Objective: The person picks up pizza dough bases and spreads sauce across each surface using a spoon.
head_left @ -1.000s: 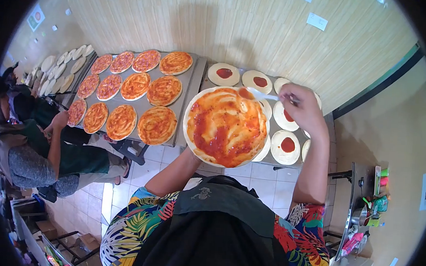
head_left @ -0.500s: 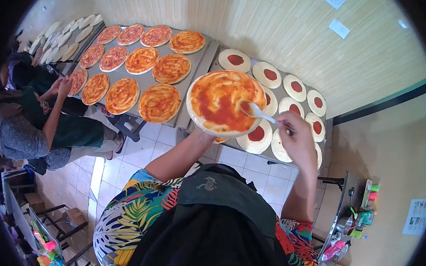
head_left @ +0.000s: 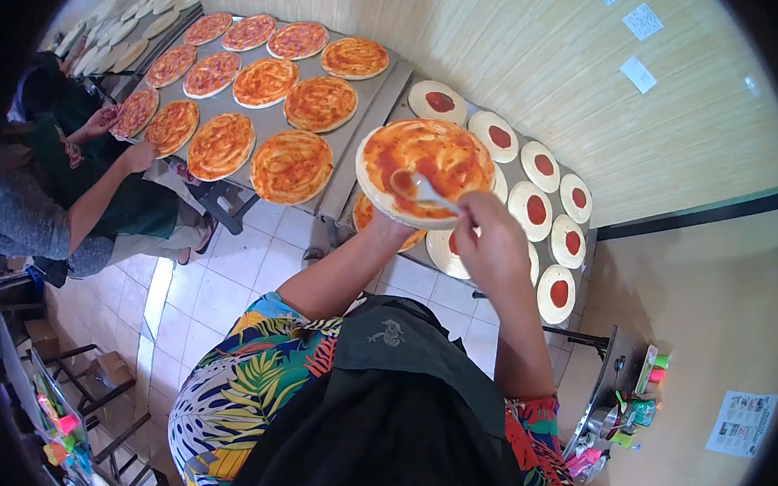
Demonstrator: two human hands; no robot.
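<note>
Sauce covers the pizza base (head_left: pixel 428 166) held up over the table's near edge, and the right hand (head_left: pixel 495 240) pinches a white spoon (head_left: pixel 422 190), its bowl resting on the sauce near the rim. The left hand (head_left: pixel 388 225) sits under the base; whether its fingers are spread I cannot tell. On the metal table (head_left: pixel 374 110), ten sauced pizzas (head_left: pixel 292 166) lie in rows left of it. To the right, about nine pale bases (head_left: pixel 536 209) each carry one red dollop. Two co-workers (head_left: pixel 74 200) reach in at far left.
</note>
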